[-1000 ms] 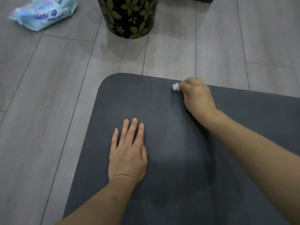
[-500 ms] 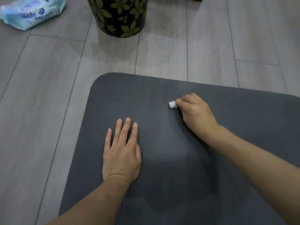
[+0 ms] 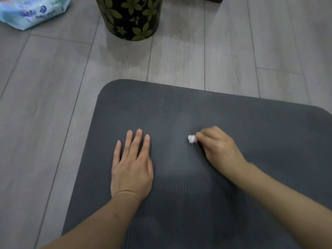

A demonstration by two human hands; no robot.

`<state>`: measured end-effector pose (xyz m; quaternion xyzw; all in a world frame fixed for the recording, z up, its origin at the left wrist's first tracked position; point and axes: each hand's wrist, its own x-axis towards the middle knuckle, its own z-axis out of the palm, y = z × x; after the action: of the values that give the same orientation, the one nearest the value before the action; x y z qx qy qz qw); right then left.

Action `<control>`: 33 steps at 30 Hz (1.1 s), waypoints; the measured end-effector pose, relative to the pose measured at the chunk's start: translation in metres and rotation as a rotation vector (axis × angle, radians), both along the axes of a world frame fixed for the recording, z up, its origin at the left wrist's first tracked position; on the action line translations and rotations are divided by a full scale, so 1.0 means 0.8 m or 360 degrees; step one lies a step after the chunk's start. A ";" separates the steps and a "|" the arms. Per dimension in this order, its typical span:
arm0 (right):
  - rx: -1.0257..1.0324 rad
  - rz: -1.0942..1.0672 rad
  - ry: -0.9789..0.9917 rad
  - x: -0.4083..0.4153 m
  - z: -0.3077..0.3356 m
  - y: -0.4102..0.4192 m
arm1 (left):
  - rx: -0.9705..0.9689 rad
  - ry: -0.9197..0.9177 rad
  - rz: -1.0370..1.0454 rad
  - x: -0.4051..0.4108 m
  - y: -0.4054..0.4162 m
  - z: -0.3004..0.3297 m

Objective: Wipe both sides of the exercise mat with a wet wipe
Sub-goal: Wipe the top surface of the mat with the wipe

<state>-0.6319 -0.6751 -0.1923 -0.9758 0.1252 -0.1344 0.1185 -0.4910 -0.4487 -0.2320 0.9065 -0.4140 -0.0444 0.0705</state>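
Grey wood-look planks make up the floor (image 3: pixel 53 108), and on it lies a dark charcoal exercise mat (image 3: pixel 179 108), spread flat, its rounded far-left corner in view and its surface finely ribbed. It fills the lower and right part of the view. Beyond its far edge stands a round black bin (image 3: pixel 129 17) patterned with olive leaves, and at the upper left corner lies a pale blue pack of baby wipes (image 3: pixel 34 11), well apart from the mat.

The left hand (image 3: pixel 132 166) rests palm down on the mat, fingers straight and close together, holding nothing (it looks to be steadying the mat). The right hand (image 3: pixel 217 146) sits just to its right, fingers curled into a tight grip around a small balled-up white wet wipe (image 3: pixel 191 139), which pokes out at the fingertips and touches the mat. The hand is a little blurred.

The mat looks like soft foam: light, bendy, likely to flop instead of holding its shape. Turning it over to reach the underside would probably go best by taking hold along an edge or that rounded corner. The wipe is limp and damp, and so small it covers little with each pass.
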 end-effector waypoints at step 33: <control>-0.0054 -0.0343 -0.0004 0.033 -0.021 -0.064 | -0.0084 -0.0019 0.0016 -0.002 0.000 -0.001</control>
<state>-0.6058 -0.7266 -0.2088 -0.9584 0.2270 -0.1497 0.0868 -0.4928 -0.4488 -0.2331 0.9066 -0.4108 -0.0278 0.0923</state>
